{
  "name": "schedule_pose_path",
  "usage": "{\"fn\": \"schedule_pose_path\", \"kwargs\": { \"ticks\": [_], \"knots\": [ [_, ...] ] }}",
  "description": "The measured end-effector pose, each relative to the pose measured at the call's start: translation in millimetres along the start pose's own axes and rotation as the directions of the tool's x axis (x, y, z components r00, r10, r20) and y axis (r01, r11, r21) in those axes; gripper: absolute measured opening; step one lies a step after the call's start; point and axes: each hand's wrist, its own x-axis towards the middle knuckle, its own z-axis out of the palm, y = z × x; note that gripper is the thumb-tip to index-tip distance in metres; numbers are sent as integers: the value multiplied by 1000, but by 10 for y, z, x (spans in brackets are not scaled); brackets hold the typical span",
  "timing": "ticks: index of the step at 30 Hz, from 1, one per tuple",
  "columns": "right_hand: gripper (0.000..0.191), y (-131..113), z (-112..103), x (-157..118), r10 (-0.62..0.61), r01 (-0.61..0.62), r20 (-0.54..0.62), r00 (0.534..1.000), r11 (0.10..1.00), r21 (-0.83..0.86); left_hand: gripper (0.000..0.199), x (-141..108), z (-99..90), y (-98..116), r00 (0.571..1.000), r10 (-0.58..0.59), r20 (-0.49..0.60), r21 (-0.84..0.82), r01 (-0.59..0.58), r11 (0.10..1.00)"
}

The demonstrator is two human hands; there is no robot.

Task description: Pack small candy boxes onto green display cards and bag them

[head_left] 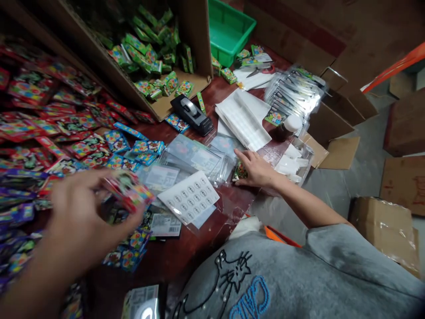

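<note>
My left hand (83, 217), blurred by motion, grips a small red box (128, 188) with colourful print between thumb and fingers, above the heap on the left. My right hand (257, 169) rests on the table's right part, thumb and fingers around a small green box (239, 172), which they partly cover. Between the hands lie a white sheet of round printed stickers (191, 197) and clear plastic bags (195, 155). Blue boxes (146, 147) lie just beyond my left hand. A printed card with a barcode (165, 225) sits near the table's front.
Red boxes (73, 119) and purple boxes (16, 212) fill the left. A carton (202, 48) holds green boxes, with a tape dispenser (192, 116) before it. Behind are a green tray (229, 31), white paper (244, 117), scissors (267, 70), stacked silvery packs (295, 95) and a bottle (288, 126).
</note>
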Motion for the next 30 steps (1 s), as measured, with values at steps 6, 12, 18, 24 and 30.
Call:
{"fn": "schedule_pose_path", "kwargs": {
  "ticks": [6, 12, 18, 24, 30],
  "knots": [
    [116, -222, 47, -235, -167, 170, -47, 985, 982, 77, 80, -1659, 365, 530, 935, -149, 321, -24, 165, 986],
    [108, -1184, -57, -277, -823, 758, 60, 564, 546, 357, 82, -1547, 402, 830, 823, -478, 307, -635, 551, 541],
    [100, -1712, 235, -231, -598, 542, -125, 792, 594, 595, 54, -1426, 606, 818, 673, -738, -52, -893, 299, 336],
    [52, -2005, 793, -216, -258, 181, -111, 960, 266, 947, 49, -1464, 690, 805, 420, -880, -222, -961, 59, 271],
    [40, -2015, 601, -20, -268, 35, 2, 964, 134, 990, 56, -1580, 655, 838, 419, -893, -162, -945, 193, 263]
  ]
}}
